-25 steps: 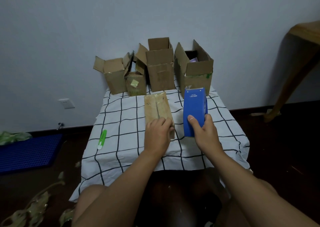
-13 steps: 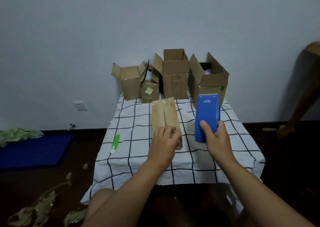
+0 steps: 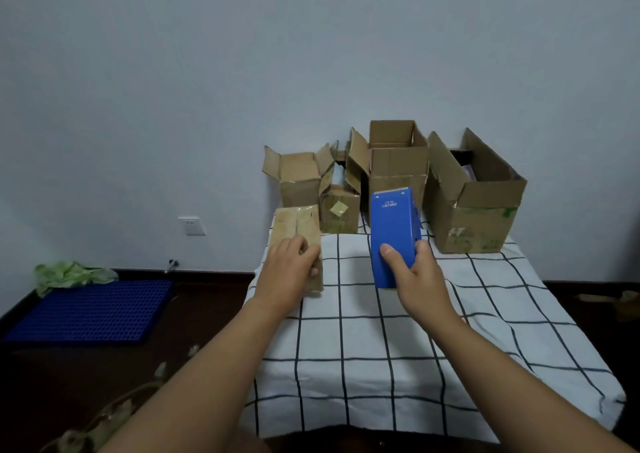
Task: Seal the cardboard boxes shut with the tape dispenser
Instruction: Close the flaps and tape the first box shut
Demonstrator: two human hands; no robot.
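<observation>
My left hand [image 3: 291, 272] grips the near end of a small flat taped cardboard box [image 3: 298, 226], held over the left edge of the table. In my right hand [image 3: 412, 272] I hold the blue tape dispenser [image 3: 393, 234], thumb on its top face, above the checked cloth. At the back of the table stand several open cardboard boxes: a small one at the left [image 3: 299, 175], a smaller one with a yellow sticker [image 3: 341, 210], a tall one [image 3: 398, 162] behind the dispenser, and a large one at the right [image 3: 478, 203].
The low table wears a white cloth with black grid lines [image 3: 398, 342]. A blue plastic mat [image 3: 90, 310] and a green bag [image 3: 69, 274] lie on the dark floor at left, crumpled tape scraps [image 3: 104, 421] nearer me. A wall socket [image 3: 192, 226] sits low on the wall.
My left hand has carried the flat box away to the left edge of the table. The dispenser stays in my right hand, moved a little farther out. The view has swung left.
</observation>
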